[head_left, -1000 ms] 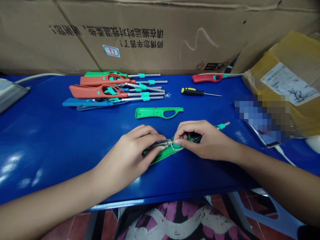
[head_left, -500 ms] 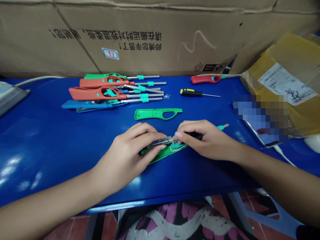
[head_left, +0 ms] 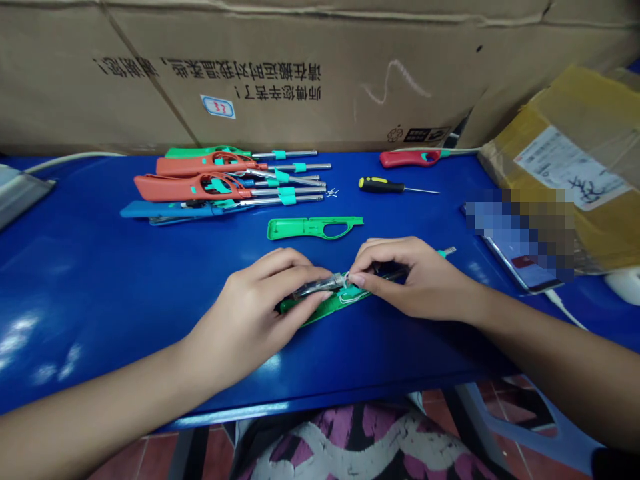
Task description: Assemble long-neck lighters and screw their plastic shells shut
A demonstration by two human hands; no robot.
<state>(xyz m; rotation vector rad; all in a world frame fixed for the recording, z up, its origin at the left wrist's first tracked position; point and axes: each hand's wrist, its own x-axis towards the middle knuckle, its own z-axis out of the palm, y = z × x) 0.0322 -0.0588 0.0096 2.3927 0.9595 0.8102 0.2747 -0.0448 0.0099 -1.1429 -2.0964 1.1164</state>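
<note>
My left hand (head_left: pixel 267 290) is closed around a see-through, dark-looking fuel tank (head_left: pixel 316 285), gripped between thumb and fingers. The tank lies over an open green lighter shell half (head_left: pixel 327 309), which has thin white wire and a turquoise part in it. At the tank's right end, the thumb and forefinger of my right hand (head_left: pixel 413 277) are pinched together by its pale fitting; whatever sits between those fingertips is too small to make out. Past my right hand a metal nozzle tip (head_left: pixel 451 251) sticks out. Another green shell half (head_left: pixel 295 229) lies just beyond my hands.
Several long-nosed lighters (head_left: pixel 200 187) are piled at the back left. A black-and-yellow screwdriver (head_left: pixel 383 185) and a red lighter (head_left: pixel 410 159) lie at the back right. A phone (head_left: pixel 520 247) rests by a taped carton (head_left: pixel 560 160). Behind stands a large cardboard box (head_left: pixel 280 40).
My right fingertips have shifted very slightly at the tank's fitting. The left hand keeps its hold on the tank, and the view has drifted a little.
</note>
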